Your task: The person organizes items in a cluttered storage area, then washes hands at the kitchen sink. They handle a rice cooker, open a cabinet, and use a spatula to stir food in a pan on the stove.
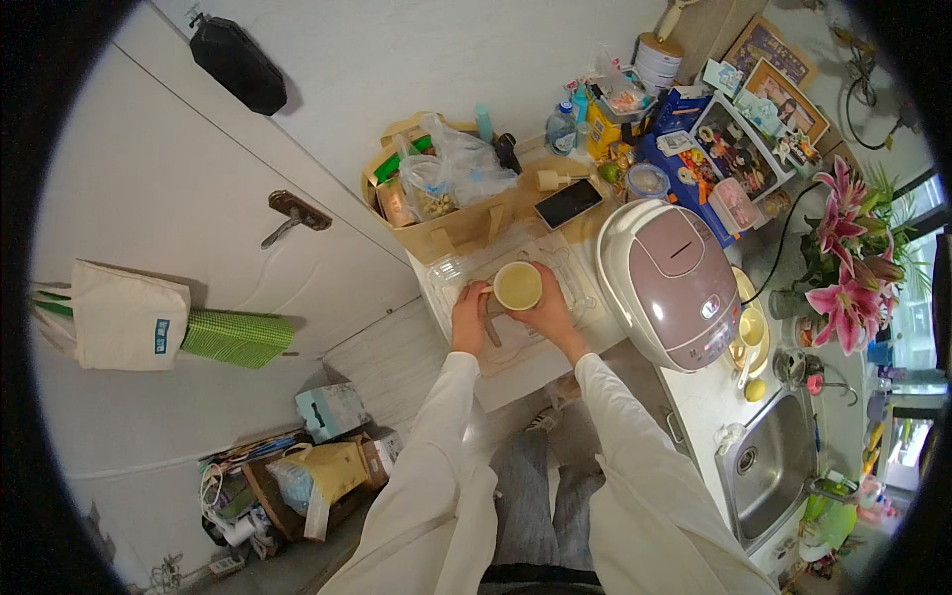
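Note:
Both hands hold a white cup (518, 285) with pale yellowish contents, above a small worktop in front of me. My left hand (470, 312) grips the cup's handle at its left side. Against the cup's right side lies my right hand (548, 309), fingers curled round it. Beneath them are clear plastic packaging (450, 274) and a light board or sheet (513, 383); the hands hide part of these. Beyond, a dark-screened smartphone (569, 203) lies near a paper bag (439, 236) filled with plastic bags.
A rice cooker (680, 286) stands close on the right. Past it are a yellow plate (760, 355) with a small pan, a steel sink (777, 461) and pink lilies (848, 297). A door with a handle (296, 216) is at the left, above a box of odds and ends (282, 513).

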